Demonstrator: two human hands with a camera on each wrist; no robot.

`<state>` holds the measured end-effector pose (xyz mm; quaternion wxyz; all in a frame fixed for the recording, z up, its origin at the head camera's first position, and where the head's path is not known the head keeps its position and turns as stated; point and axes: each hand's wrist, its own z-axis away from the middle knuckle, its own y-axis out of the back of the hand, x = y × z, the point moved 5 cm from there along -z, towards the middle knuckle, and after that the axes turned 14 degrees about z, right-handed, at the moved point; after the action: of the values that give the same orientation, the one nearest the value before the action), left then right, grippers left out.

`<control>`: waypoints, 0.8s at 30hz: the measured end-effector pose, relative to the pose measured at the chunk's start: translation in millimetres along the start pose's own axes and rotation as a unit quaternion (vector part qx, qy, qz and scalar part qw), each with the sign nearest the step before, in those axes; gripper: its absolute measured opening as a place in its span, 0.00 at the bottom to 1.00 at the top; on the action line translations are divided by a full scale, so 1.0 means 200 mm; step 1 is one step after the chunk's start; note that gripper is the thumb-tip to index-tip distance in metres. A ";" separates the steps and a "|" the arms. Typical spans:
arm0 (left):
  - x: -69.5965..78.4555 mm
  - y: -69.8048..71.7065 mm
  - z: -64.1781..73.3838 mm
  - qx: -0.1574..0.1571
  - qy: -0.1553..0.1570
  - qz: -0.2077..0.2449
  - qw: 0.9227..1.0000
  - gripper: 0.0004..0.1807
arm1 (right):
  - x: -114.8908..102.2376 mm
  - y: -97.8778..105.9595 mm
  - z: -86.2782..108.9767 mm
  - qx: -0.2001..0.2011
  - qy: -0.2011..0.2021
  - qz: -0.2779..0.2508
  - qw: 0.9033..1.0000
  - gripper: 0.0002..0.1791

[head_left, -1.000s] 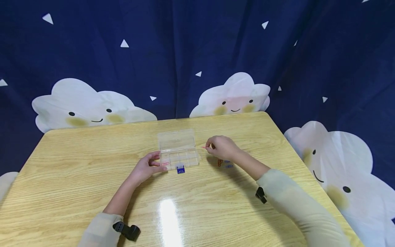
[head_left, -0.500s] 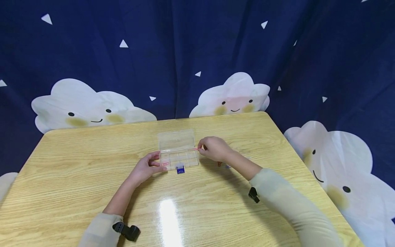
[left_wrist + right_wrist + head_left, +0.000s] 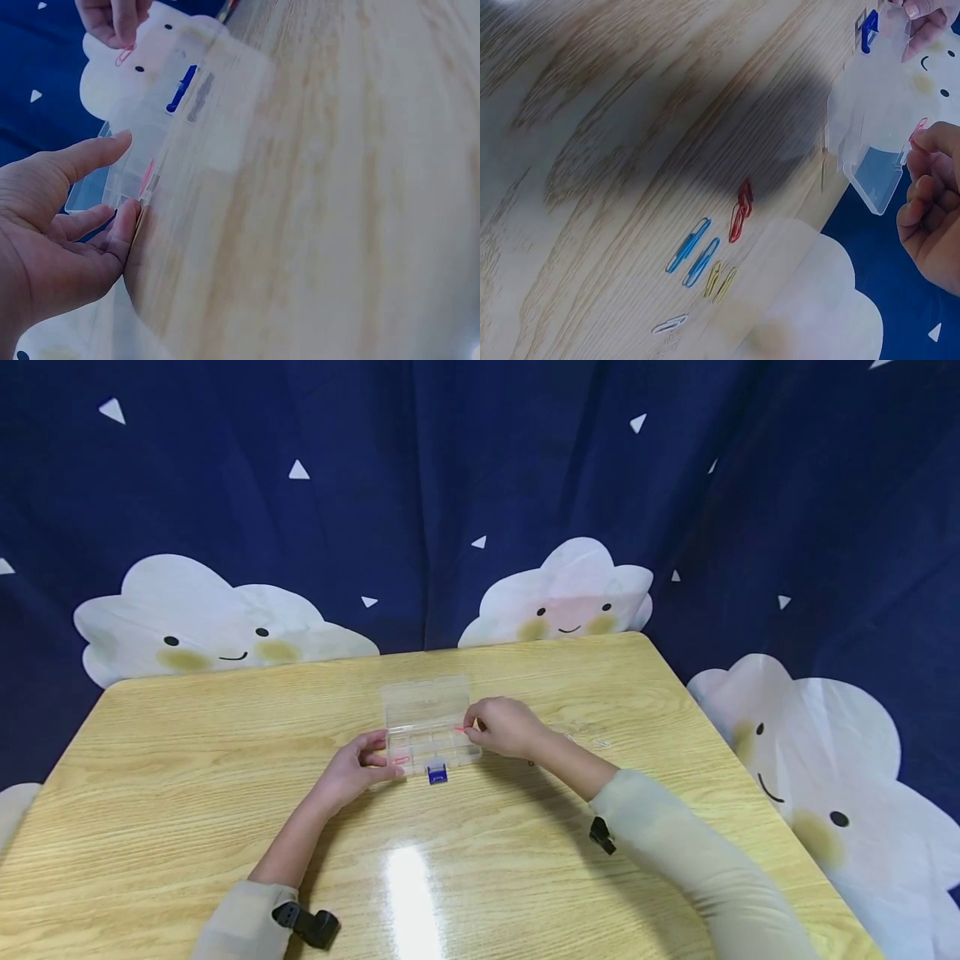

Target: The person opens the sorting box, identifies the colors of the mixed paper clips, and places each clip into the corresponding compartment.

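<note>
A clear plastic compartment box (image 3: 433, 745) lies on the table with its lid raised at the back. My left hand (image 3: 348, 774) holds its left end, thumb at the front and fingers at the side. Between thumb and forefinger, my right hand (image 3: 506, 728) pinches a pink paper clip (image 3: 919, 129) over the box's back right compartments. Another pink clip (image 3: 402, 760) lies in the front left compartment. In the right wrist view, red paper clips (image 3: 739, 217), blue paper clips (image 3: 688, 246), yellow paper clips (image 3: 724, 285) and a white paper clip (image 3: 670, 324) lie on the table.
A blue latch (image 3: 437, 773) juts from the box's front edge. The wooden table (image 3: 225, 727) ends at a dark blue curtain (image 3: 360, 485) with printed clouds. My right forearm partly covers the loose clips in the head view.
My right hand has moved left, carrying the pink paper clip from beside the box to over its right compartments. The left hand has stayed at the box's left end.
</note>
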<state>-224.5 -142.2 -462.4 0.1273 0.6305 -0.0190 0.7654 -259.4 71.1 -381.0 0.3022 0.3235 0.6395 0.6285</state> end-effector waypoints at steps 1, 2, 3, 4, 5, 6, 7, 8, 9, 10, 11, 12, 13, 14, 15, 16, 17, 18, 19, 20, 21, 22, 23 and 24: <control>0.00 0.00 0.00 0.000 -0.001 0.000 1.000 0.42 | 0.00 0.00 0.00 -0.002 0.001 0.000 1.000 0.07; 0.00 0.00 0.00 0.000 -0.001 -0.001 1.000 0.42 | -0.01 0.00 -0.01 -0.002 0.002 0.000 1.000 0.07; 0.00 0.00 0.00 0.000 -0.001 0.000 1.000 0.42 | -0.01 0.00 -0.01 -0.002 0.003 0.000 1.000 0.07; 0.01 0.00 0.00 0.000 -0.002 -0.001 1.000 0.42 | -0.02 -0.01 -0.01 -0.003 0.004 0.000 1.000 0.07; 0.01 0.00 0.00 -0.001 -0.003 -0.001 1.000 0.42 | -0.02 -0.01 -0.01 -0.004 0.004 -0.001 1.000 0.07; 0.01 0.00 0.00 0.000 -0.003 -0.002 1.000 0.42 | -0.03 -0.01 -0.02 -0.004 0.005 -0.001 1.000 0.07; 0.01 0.00 0.00 0.000 -0.004 -0.002 1.000 0.42 | -0.03 -0.01 -0.02 -0.004 0.005 -0.002 1.000 0.07; 0.00 0.00 0.00 0.000 -0.004 -0.001 1.000 0.42 | -0.04 -0.01 -0.02 -0.005 0.005 -0.003 1.000 0.06; 0.00 0.00 0.00 0.000 -0.004 -0.001 1.000 0.42 | -0.04 -0.01 -0.02 -0.005 0.005 -0.005 1.000 0.06; 0.00 0.00 0.00 0.000 -0.005 -0.001 1.000 0.42 | -0.05 -0.01 -0.02 -0.006 0.006 -0.006 1.000 0.06; 0.00 0.00 0.00 0.001 -0.005 -0.001 1.000 0.42 | -0.05 -0.01 -0.03 -0.005 0.007 -0.006 1.000 0.07; 0.00 0.00 0.00 0.001 -0.005 0.000 1.000 0.42 | -0.05 -0.01 -0.03 -0.004 0.008 -0.005 1.000 0.07; 0.00 0.00 0.00 0.001 -0.004 0.000 1.000 0.42 | -0.06 0.00 -0.03 -0.004 0.008 -0.004 1.000 0.07; 0.00 0.00 0.00 0.002 -0.004 0.001 1.000 0.42 | -0.06 0.00 -0.04 -0.002 0.009 -0.002 1.000 0.07; 0.00 0.00 0.00 0.002 -0.003 0.001 1.000 0.42 | -0.07 0.00 -0.04 -0.001 0.010 0.001 1.000 0.07; 0.00 0.00 0.00 0.001 -0.005 -0.001 1.000 0.43 | -0.07 0.00 -0.05 0.000 0.011 0.004 1.000 0.07; 0.00 0.00 -0.01 0.001 -0.006 -0.001 1.000 0.43 | -0.08 0.00 -0.05 0.002 0.013 0.008 1.000 0.07; 0.00 0.00 -0.01 0.002 -0.006 0.000 1.000 0.43 | -0.08 -0.01 -0.05 0.001 0.014 0.010 1.000 0.07; 0.00 0.00 -0.01 0.004 -0.005 0.002 1.000 0.43 | -0.09 -0.01 -0.06 -0.001 0.015 0.012 1.000 0.07; 0.00 0.00 -0.01 0.005 -0.005 0.002 1.000 0.43 | -0.09 -0.01 -0.06 -0.004 0.016 0.013 1.000 0.07; 0.00 0.00 -0.01 0.004 -0.006 0.003 1.000 0.43 | -0.10 -0.01 -0.07 -0.007 0.017 0.014 1.000 0.08; 0.00 0.00 -0.01 0.004 -0.006 0.004 1.000 0.43 | -0.11 -0.01 -0.07 -0.011 0.018 0.015 1.000 0.08; -0.01 0.00 -0.01 0.007 -0.004 0.007 1.000 0.42 | -0.11 -0.02 -0.08 -0.014 0.020 0.016 1.000 0.08; -0.01 0.00 -0.01 0.008 -0.004 0.008 1.000 0.42 | -0.12 -0.02 -0.08 -0.019 0.020 0.015 1.000 0.08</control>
<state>-226.1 -142.4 -464.0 0.1157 0.6341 -0.0184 0.7644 -257.9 43.0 -384.5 0.2857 0.3146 0.6286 0.6513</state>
